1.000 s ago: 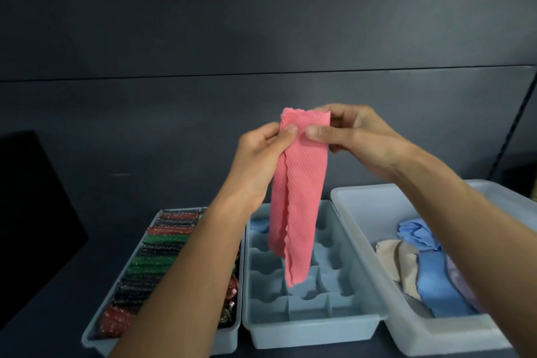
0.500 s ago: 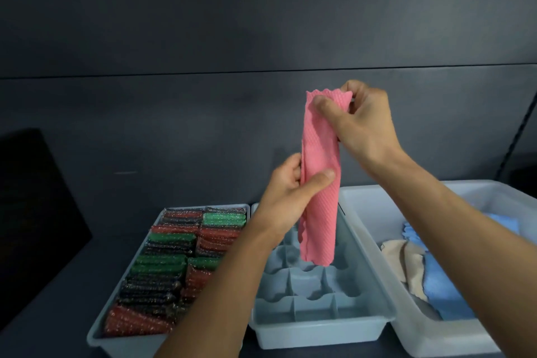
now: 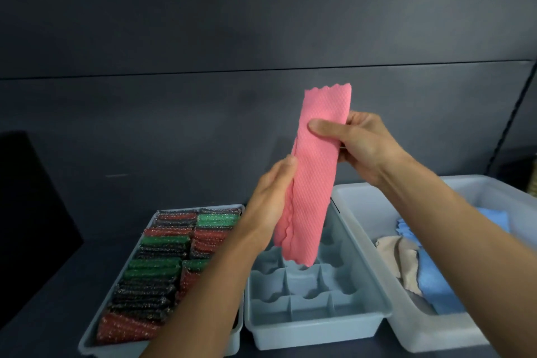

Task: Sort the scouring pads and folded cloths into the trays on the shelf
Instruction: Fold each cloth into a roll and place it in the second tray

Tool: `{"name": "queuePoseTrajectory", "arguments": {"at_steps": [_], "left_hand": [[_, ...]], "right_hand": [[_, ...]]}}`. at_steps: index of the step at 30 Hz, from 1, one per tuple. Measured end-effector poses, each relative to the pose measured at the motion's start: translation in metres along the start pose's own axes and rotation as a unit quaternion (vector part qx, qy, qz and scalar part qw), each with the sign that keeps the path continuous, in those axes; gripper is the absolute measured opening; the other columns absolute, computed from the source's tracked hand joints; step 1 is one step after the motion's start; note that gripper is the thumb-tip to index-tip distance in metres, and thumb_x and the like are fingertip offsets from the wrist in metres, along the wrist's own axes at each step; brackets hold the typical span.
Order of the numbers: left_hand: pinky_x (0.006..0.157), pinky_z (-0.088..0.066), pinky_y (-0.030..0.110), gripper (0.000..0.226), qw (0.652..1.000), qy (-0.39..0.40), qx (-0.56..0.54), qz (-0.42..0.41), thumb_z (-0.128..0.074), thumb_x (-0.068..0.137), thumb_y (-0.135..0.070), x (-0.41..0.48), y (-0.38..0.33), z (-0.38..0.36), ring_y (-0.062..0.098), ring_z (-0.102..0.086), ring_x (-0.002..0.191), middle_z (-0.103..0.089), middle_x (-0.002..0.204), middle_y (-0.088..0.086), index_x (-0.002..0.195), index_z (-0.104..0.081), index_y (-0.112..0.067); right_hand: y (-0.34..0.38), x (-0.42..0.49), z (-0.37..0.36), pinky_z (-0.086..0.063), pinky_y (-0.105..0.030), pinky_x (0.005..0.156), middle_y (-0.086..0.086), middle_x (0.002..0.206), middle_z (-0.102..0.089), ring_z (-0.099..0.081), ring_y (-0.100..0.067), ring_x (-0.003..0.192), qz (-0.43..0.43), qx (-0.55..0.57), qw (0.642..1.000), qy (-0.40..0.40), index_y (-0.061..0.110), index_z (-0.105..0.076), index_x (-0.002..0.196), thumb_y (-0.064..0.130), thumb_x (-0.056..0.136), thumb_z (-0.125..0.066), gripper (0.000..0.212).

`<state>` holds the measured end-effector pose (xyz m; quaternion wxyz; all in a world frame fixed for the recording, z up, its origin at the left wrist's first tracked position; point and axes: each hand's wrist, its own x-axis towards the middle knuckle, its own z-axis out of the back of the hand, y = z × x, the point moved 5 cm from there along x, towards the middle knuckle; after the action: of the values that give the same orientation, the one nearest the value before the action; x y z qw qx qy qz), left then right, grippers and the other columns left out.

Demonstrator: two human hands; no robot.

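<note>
Where the dark shelf (image 3: 43, 314) begins at your left, a pale tray (image 3: 87, 346) sits packed with red, green and black scouring pads (image 3: 157, 273) standing on edge in rows. Your left hand (image 3: 270, 197) rises in front of that tray's right side and lies against the left edge of the pink cloth (image 3: 315, 183). Its fingers are hidden behind the fabric, so whether it grips or only touches cannot be told. The cloth, folded into a long textured strip with scalloped ends, hangs nearly upright in the air, its lower end over the rear cells of the divided tray (image 3: 319, 328). Your right hand (image 3: 359, 142) pinches the strip's upper part, thumb across the front and fingers behind. Farther right, a pale bin (image 3: 436, 337) holds a beige cloth (image 3: 402, 259) and a blue cloth (image 3: 441, 285), loosely heaped together.
</note>
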<state>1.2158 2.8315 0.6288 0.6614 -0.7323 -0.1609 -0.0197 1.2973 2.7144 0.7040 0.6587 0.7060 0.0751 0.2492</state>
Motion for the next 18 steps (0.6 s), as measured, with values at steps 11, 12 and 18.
{"name": "queuePoseTrajectory", "arguments": {"at_steps": [11, 12, 18], "left_hand": [[0.104, -0.046, 0.03, 0.05, 0.921, 0.326, 0.108, 0.182, -0.059, 0.091, -0.018, -0.041, 0.044, 0.004, 0.017, -0.058, 0.125, -0.06, 0.137, 0.005, 0.139, -0.049, -0.009], [0.104, -0.046, 0.029, 0.063, 0.922, 0.329, 0.101, 0.178, -0.07, 0.085, -0.027, -0.04, 0.041, 0.01, 0.014, -0.056, 0.126, -0.059, 0.138, 0.002, 0.141, -0.047, -0.009], [0.087, -0.052, 0.062, 0.044, 0.994, 0.045, 0.102, 0.016, -0.075, 0.074, -0.041, -0.003, 0.012, 0.012, 0.048, -0.065, 0.1, -0.072, 0.104, 0.021, 0.102, -0.07, -0.007]], "right_hand": [[0.013, 0.0, 0.004, -0.048, -0.031, 0.058, -0.004, 0.072, -0.069, -0.064, -0.017, 0.061, 0.097, -0.013, 0.994, -0.042, 0.012, -0.069, 0.075, 0.016, 0.071, -0.083, 0.015], [0.011, 0.0, 0.003, -0.049, -0.038, 0.064, -0.008, 0.077, -0.071, -0.065, -0.021, 0.067, 0.09, -0.013, 0.996, -0.019, 0.011, -0.07, 0.077, 0.018, 0.068, -0.084, 0.018], [0.008, -0.005, -0.009, -0.051, -0.041, 0.073, -0.006, 0.082, -0.073, -0.068, -0.021, 0.074, 0.079, -0.047, 0.994, 0.056, 0.008, -0.069, 0.084, 0.017, 0.071, -0.079, 0.019]]}}
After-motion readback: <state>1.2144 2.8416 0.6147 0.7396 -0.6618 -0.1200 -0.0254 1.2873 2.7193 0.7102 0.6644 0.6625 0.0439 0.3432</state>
